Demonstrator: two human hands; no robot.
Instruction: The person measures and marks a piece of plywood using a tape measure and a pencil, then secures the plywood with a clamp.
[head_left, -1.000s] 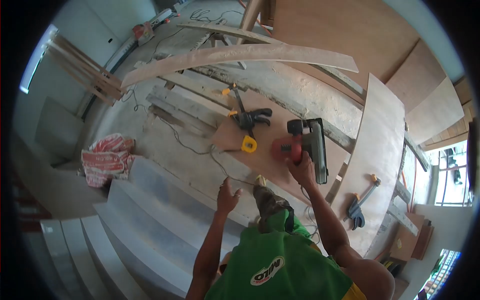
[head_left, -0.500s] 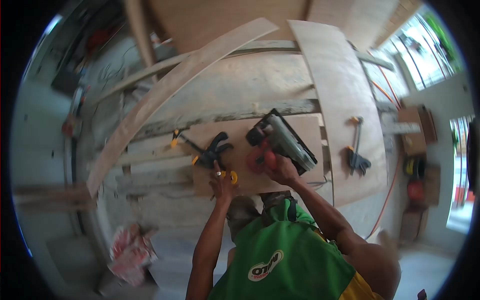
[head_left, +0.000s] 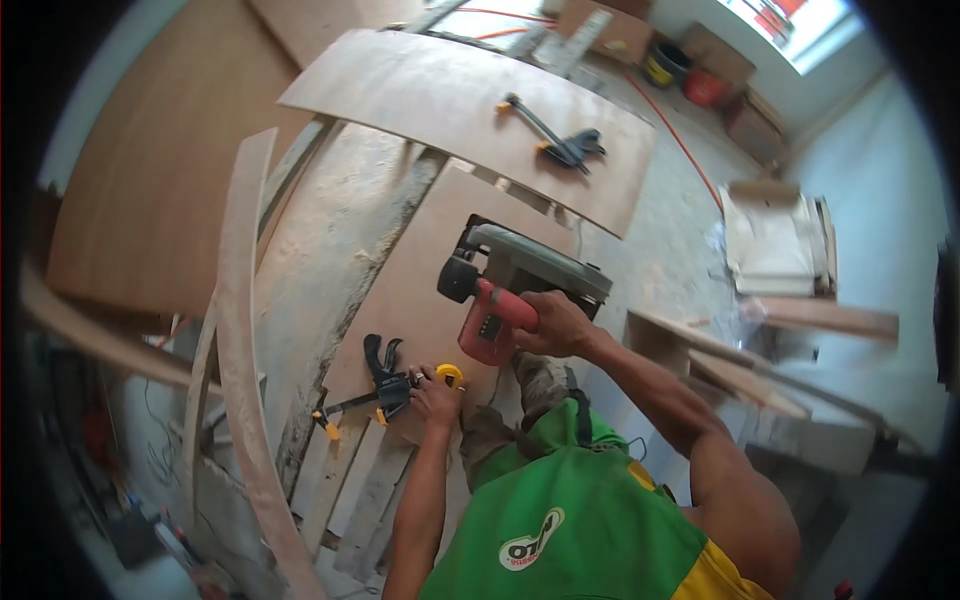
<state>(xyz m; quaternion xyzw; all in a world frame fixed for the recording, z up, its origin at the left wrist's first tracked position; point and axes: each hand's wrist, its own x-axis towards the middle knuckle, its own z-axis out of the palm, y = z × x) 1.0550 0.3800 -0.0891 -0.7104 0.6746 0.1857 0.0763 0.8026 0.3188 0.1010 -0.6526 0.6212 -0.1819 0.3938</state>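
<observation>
My right hand [head_left: 562,322] is closed round the rear handle of a circular saw [head_left: 497,305], red and black with a grey guard and base plate. The saw seems held just above a plywood sheet [head_left: 420,255]; any gap is hard to judge. At the sheet's near left corner, my left hand [head_left: 435,400] has its fingers curled at a yellow tape measure [head_left: 449,376], which they partly cover. Right beside these fingers lies a black bar clamp [head_left: 388,383] with yellow pads.
A wide plywood strip [head_left: 400,90] bears a second bar clamp [head_left: 570,148]. A curved narrow strip [head_left: 240,290] lies across timber supports on the left. An orange cord [head_left: 680,145], buckets [head_left: 668,65], cardboard boxes [head_left: 752,125] and wood offcuts [head_left: 740,380] lie on the right.
The view has swung clockwise, so the bench appears turned the other way. The saw has turned along with my body relative to the sheet. My left hand stays by the tape measure.
</observation>
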